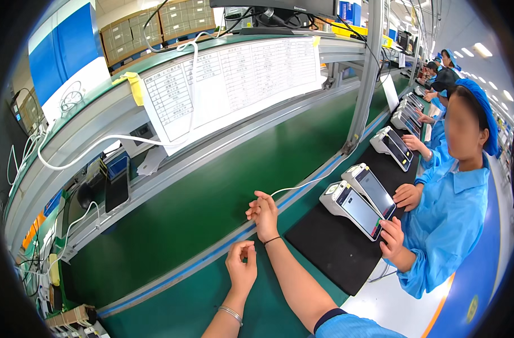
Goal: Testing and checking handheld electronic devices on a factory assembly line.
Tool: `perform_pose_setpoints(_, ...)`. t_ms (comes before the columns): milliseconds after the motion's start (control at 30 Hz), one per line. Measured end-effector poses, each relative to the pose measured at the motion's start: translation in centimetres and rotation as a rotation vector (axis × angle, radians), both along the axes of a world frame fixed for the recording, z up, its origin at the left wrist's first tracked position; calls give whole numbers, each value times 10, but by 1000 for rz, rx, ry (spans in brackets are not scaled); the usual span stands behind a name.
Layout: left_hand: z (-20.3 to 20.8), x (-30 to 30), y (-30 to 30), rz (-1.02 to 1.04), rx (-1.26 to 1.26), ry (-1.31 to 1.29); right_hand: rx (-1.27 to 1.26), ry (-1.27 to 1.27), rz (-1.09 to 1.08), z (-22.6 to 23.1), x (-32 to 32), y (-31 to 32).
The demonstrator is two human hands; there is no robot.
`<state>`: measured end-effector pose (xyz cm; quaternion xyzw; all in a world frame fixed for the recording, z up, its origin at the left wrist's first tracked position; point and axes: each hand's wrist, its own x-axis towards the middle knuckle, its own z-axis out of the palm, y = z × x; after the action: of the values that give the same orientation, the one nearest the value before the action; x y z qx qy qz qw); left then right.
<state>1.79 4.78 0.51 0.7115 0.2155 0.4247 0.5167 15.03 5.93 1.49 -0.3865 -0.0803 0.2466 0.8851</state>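
My right hand (264, 217), a dark band on its wrist, reaches over the blue-striped rail at the edge of the green conveyor belt (223, 186). Its fingers are curled at the end of a thin white cable (308, 183), which runs off to the right toward the metal post. Just below and to the left, my left hand (241, 265), with a silver bracelet on the wrist, hovers by the rail. Its fingers are bent inward against the thumb, and whatever lies inside them is hidden. The two hands are apart.
To the right, white handheld payment terminals (355, 208) stand on a black mat (336, 248), with a co-worker in blue (443, 208) touching them. More people sit farther along. A printed sheet (229, 84) hangs above the belt, near a metal post (367, 84).
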Motion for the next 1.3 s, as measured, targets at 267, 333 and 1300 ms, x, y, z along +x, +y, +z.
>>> perform_pose_setpoints(267, 1, 0, 0, 7, -3, -9, -42, -31, 8, -1, -1, -2)
perform_pose_setpoints(333, 3, -1, 0, 12, 41, -23, -58, -61, 10, 0, 0, -2)
perform_pose_setpoints(1300, 18, -4, -6, 1, 204, 115, -143, -151, 19, 1, 0, -5)
